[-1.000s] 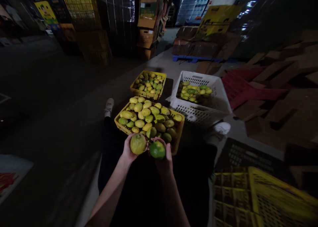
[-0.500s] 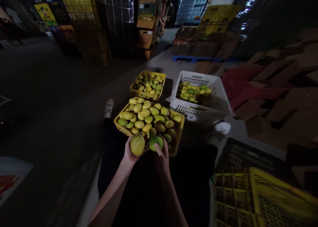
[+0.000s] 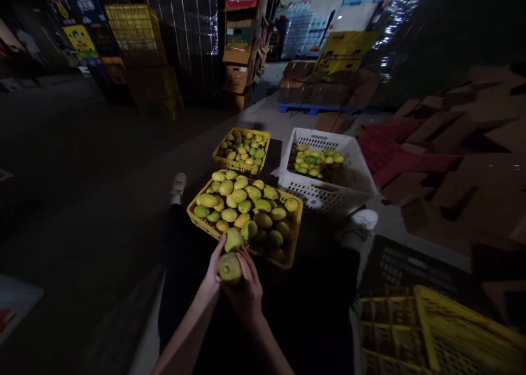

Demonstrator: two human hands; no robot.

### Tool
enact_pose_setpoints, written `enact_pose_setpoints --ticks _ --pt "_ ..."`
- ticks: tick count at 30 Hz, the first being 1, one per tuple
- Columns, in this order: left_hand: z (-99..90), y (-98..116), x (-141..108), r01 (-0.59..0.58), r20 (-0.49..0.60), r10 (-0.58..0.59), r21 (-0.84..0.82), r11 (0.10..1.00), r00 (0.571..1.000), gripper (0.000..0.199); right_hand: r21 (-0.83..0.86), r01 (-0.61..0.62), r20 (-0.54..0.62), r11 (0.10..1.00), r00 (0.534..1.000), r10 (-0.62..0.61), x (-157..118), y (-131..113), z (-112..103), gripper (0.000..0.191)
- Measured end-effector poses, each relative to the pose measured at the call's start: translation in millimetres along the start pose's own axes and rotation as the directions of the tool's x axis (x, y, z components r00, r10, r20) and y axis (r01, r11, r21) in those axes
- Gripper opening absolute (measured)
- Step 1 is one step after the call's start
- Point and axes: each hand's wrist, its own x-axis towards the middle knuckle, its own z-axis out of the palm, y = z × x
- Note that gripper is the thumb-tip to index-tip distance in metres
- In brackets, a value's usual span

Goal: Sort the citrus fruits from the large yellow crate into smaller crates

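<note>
Both my hands are close together above my lap, at the near edge of a yellow crate (image 3: 205, 232) heaped with yellow and green lemons (image 3: 245, 206). My left hand (image 3: 214, 268) has its fingers around a yellow-green lemon (image 3: 234, 239). Just below that one, my right hand (image 3: 249, 290) grips a second, duller green lemon (image 3: 229, 269) with its end facing up. The two lemons nearly touch, and the left thumb area lies beside the lower one. The palms are hidden.
Beyond stand a smaller yellow crate of lemons (image 3: 241, 169) and a white crate (image 3: 349, 167) partly filled with lemons. A yellow crate with dividers (image 3: 425, 326) is at lower right. Flattened cardboard (image 3: 472, 189) and a red crate (image 3: 394, 153) lie on the right.
My hands have come together and slightly lower. The bright green lemon is no longer in my right hand, which now holds a duller lemon below the left one. The view has tilted up slightly.
</note>
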Motion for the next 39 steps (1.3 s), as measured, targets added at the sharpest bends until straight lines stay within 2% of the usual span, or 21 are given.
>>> enact_pose_setpoints --ticks 2,4,6,7,9,12,15,18,23,26,30,35,39 --pt "9.9 9.8 0.2 -0.019 0.034 0.019 -0.003 1.0 0.999 0.041 -0.042 0.009 -0.091 0.999 0.996 -0.013 -5.0 1.2 -1.7 0.073" --pt "17.8 22.5 -1.8 -0.185 0.052 0.184 0.031 0.982 0.982 0.05 -0.088 -0.04 -0.156 0.995 0.987 0.026 -2.7 5.3 -8.0 0.067" --pt "22.8 35.4 -5.9 -0.354 0.122 0.341 0.119 0.928 0.932 0.062 -0.123 -0.112 -0.218 0.986 0.973 0.083 5.7 10.3 -16.7 0.061" --pt "24.7 40.9 -8.4 -0.408 0.174 0.38 0.166 0.898 0.908 0.067 -0.129 -0.151 -0.249 0.98 0.962 0.115 11.0 12.5 -20.9 0.059" --pt "27.8 48.1 -13.7 -0.463 0.266 0.402 0.232 0.855 0.876 0.071 -0.117 -0.206 -0.313 0.971 0.936 0.161 21.2 15.2 -27.5 0.055" --pt "32.1 49.1 -21.5 -0.48 0.339 0.383 0.275 0.833 0.859 0.071 -0.065 -0.216 -0.379 0.974 0.909 0.176 30.4 14.7 -32.5 0.056" --pt "35.1 44.2 -30.2 -0.49 0.411 0.346 0.325 0.809 0.843 0.069 0.004 -0.21 -0.389 0.978 0.9 0.195 32.2 9.1 -36.0 0.061" --pt "36.4 40.7 -43.1 -0.501 0.42 0.351 0.332 0.799 0.837 0.067 0.067 -0.258 -0.361 0.964 0.894 0.265 30.8 -0.7 -43.8 0.061" --pt "37.2 39.7 -74.0 -0.446 0.386 0.316 0.317 0.837 0.867 0.067 0.09 -0.223 -0.313 0.971 0.919 0.24 26.6 -19.9 -66.4 0.063" --pt "38.7 37.3 -88.9 -0.443 0.405 0.298 0.334 0.832 0.864 0.067 0.112 -0.2 -0.296 0.973 0.928 0.225 22.9 -29.7 -78.6 0.066" --pt "37.4 29.0 -95.7 -0.406 0.386 0.281 0.293 0.866 0.879 0.066 0.221 -0.234 -0.341 0.947 0.891 0.299 17.2 -40.3 -86.8 0.067" --pt "22.8 19.0 -92.1 -0.203 0.195 0.16 0.228 0.952 0.968 0.051 0.38 -0.335 -0.329 0.862 0.822 0.464 10.7 -42.2 -89.0 0.066" --pt "16.5 18.2 -93.6 0.004 0.149 -0.034 0.195 0.981 0.988 0.04 0.458 -0.42 -0.231 0.783 0.795 0.561 6.5 -39.4 -89.2 0.056"
